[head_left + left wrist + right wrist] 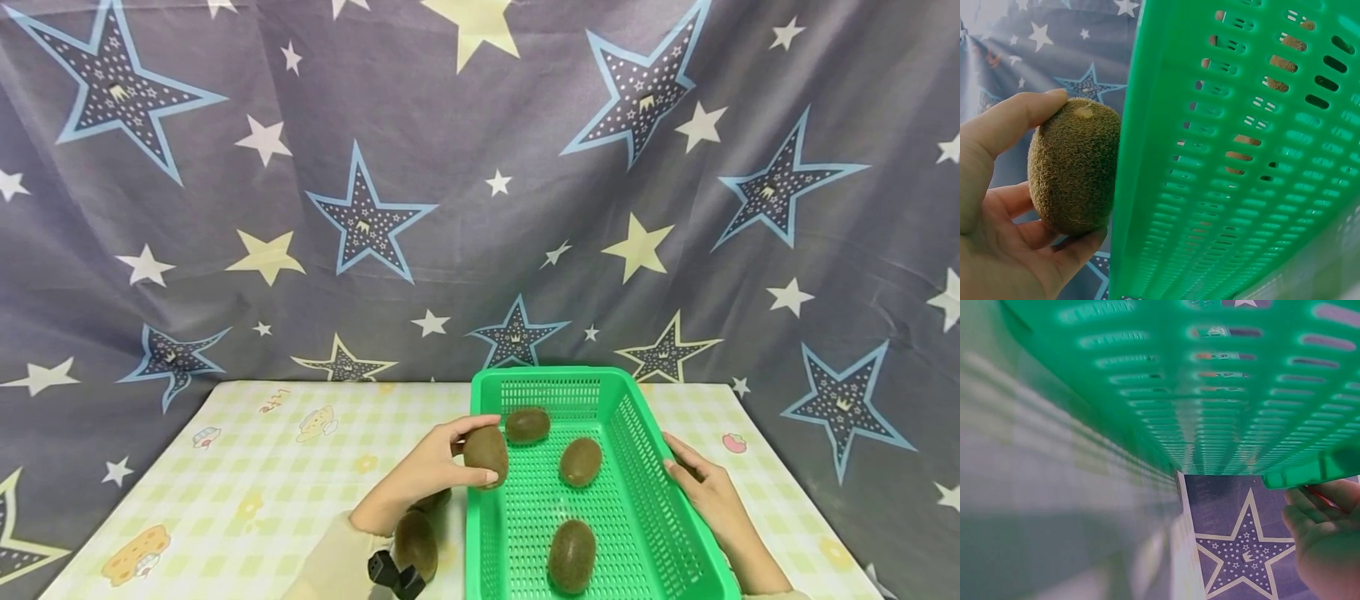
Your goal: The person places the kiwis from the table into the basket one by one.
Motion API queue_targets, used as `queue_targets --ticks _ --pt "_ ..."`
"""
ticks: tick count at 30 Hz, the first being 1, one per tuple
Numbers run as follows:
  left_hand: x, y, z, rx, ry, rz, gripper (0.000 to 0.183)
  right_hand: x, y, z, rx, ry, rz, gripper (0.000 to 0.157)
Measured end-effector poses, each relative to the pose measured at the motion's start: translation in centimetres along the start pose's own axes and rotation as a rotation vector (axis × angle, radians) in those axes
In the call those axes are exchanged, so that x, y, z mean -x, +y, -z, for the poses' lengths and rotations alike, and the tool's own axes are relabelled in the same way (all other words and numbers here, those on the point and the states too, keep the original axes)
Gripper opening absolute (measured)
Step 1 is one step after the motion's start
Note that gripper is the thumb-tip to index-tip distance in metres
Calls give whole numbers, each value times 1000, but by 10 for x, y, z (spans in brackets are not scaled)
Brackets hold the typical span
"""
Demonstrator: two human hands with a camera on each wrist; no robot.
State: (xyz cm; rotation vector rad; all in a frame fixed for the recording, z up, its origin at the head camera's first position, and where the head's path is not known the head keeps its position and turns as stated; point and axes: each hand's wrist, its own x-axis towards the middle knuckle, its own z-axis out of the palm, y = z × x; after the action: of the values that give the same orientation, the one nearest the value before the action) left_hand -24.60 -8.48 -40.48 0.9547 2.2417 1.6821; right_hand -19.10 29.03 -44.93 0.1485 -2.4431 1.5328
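My left hand (438, 458) pinches a brown fuzzy kiwi (486, 456) between thumb and fingers at the left rim of a green plastic basket (622, 492). In the left wrist view, this kiwi (1075, 165) is upright against the basket's rim, its pale end up. Inside the basket lie three more kiwis: one at the back (527, 425), one in the middle (581, 462) and one nearer the front (572, 557). My right hand (708, 487) holds the basket's right rim; its fingers (1307, 515) reach beneath the lip in the right wrist view.
Outside the basket's left wall, a kiwi (416, 546) lies on the table, with another (433, 502) partly hidden behind the left wrist. A checked cloth (300, 467) covers the table. Behind it hangs a grey curtain (420, 317) with stars.
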Motion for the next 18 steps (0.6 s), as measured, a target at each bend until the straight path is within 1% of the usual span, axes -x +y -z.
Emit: queue_targets --ticks 3,7,11,12,15,18 --pt "-3 1 -3 -30 10 36 65 0 0 0 0 5 0 46" --pt "-5 0 -7 -91 19 63 66 0 0 -1 -21 3 7 45" --pt "-10 -3 -10 -69 0 46 66 0 0 0 -31 4 9 45" --pt "-11 -4 -10 -48 -13 39 65 1 0 0 -31 5 9 45" --pt "-14 -6 -11 -8 -33 1 61 1 0 0 -27 4 7 46" --pt "-17 -6 -10 25 -33 -32 58 1 0 0 -24 2 4 46"
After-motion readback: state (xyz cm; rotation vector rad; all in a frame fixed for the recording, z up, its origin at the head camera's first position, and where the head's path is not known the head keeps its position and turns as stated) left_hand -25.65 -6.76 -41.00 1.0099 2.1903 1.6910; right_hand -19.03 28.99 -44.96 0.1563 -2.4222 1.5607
